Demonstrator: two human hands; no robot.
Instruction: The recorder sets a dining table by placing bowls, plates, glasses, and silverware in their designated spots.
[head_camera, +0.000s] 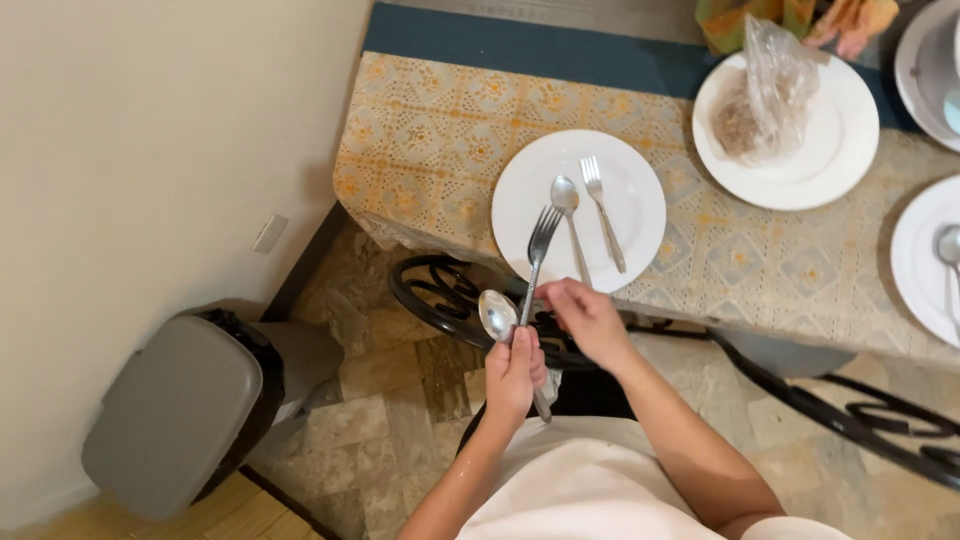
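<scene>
My left hand (516, 374) grips the handle of a metal spoon (497, 316), bowl pointing up and left. My right hand (588, 318) pinches the handle of a metal fork (541, 244), whose tines reach over the near rim of a white plate (520, 195). On that plate lie a second spoon (570, 215) and a second fork (603, 211), side by side. The plate rests on a table covered with a yellow patterned cloth (440, 140). Both hands are held just in front of the table edge, above a black metal chair (440, 300).
A second white plate (840, 150) holds a clear plastic bag (765, 90) at the back right. More plates (925, 260) sit at the right edge. A grey lidded bin (175, 420) stands by the wall at left. Another black chair (880, 420) is at lower right.
</scene>
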